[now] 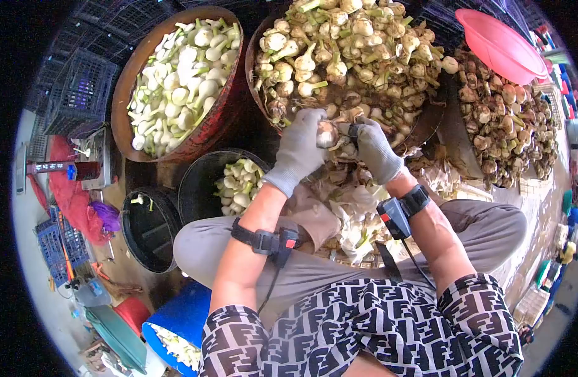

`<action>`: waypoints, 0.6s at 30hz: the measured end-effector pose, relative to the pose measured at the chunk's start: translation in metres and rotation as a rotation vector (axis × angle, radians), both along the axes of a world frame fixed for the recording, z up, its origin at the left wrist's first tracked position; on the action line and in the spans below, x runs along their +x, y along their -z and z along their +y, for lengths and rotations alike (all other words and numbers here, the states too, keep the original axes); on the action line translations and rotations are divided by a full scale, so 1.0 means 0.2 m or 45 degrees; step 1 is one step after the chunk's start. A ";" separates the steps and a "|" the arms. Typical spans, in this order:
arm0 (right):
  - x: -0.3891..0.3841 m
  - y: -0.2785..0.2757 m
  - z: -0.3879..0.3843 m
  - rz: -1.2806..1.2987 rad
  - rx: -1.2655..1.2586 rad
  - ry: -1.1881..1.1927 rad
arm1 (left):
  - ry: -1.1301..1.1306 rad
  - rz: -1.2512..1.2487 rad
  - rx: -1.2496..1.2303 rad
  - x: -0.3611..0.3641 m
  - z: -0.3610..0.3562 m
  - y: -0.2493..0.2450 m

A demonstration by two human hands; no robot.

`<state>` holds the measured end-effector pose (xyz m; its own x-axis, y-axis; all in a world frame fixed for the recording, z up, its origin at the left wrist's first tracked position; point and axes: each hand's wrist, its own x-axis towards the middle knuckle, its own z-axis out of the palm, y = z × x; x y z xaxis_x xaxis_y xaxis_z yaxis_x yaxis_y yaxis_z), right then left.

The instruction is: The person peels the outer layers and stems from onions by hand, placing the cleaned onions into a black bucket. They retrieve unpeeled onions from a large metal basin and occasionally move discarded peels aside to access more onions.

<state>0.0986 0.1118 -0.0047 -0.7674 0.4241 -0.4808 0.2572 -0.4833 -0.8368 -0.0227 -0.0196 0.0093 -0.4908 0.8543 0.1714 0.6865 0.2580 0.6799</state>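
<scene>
My left hand (300,147), in a grey glove, is closed around a garlic bulb (326,134) with brownish skin. Close beside it, my gloved right hand (375,147) is curled shut on a small dark object (353,130) that points toward the bulb; its kind is mostly hidden by the fingers. Both hands are over the near edge of a wide tub heaped with unpeeled garlic bulbs (358,47) with cut stems. Loose garlic skins (358,223) lie below the hands, between my legs.
A rusty red tub (204,139) of clean white garlic stands at left. Nearer are a black bucket (191,182) with peeled bulbs and another black bucket (150,229). A pink basin (499,47) sits by a garlic heap (506,119) at right. Dark crates (81,91) stand far left.
</scene>
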 end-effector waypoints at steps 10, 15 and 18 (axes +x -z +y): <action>-0.03 -0.11 -0.06 -0.067 -0.040 0.151 | 0.033 -0.229 -0.053 0.00 0.00 0.03; -0.01 -0.06 -0.03 -0.099 -0.001 0.034 | 0.059 -0.222 -0.048 0.00 0.00 0.04; 0.03 0.01 0.00 0.137 0.327 -0.096 | 0.040 -0.331 -0.067 -0.01 0.00 0.03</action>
<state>0.1051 0.1112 -0.0065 -0.8422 0.4612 -0.2792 0.1874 -0.2352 -0.9537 -0.0244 -0.0192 0.0041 -0.4854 0.8743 -0.0020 0.4986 0.2787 0.8208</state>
